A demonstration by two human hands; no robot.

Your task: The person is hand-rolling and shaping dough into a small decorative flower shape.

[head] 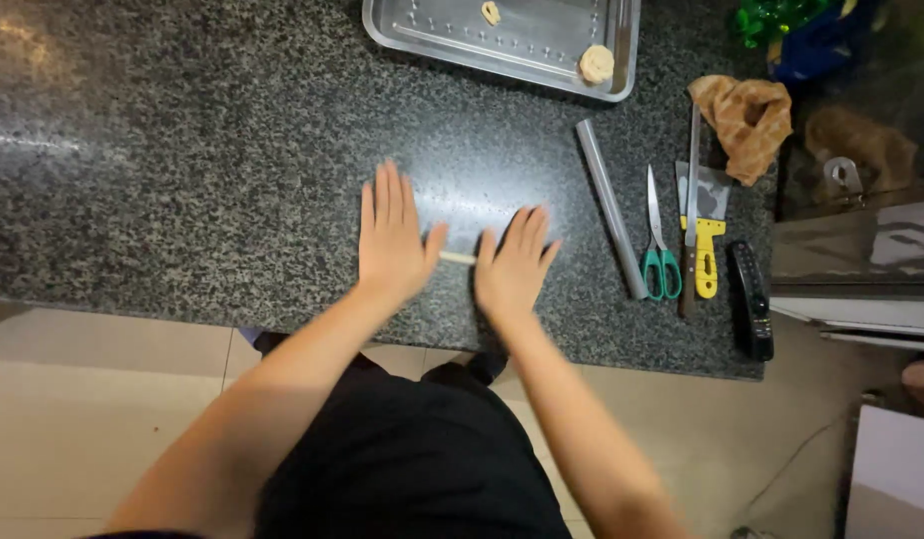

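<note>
My left hand [392, 240] and my right hand [515, 268] lie flat, palms down and fingers spread, on a dark speckled granite counter [182, 150]. Under both palms runs a thin pale rope of dough [458, 258]; only a short stretch shows between the hands. The right hand is slightly blurred. A steel tray [452, 40] at the far edge holds two small shaped dough pieces, one [596, 63] at its right corner and one [491, 12] at the top.
Right of my hands lie a metal rod [610, 205], green-handled scissors [659, 245], a knife [690, 200], a yellow-handled scraper [705, 230] and a black object [753, 299]. A crumpled brown cloth [746, 120] sits beyond them. The counter's front edge is just below my wrists.
</note>
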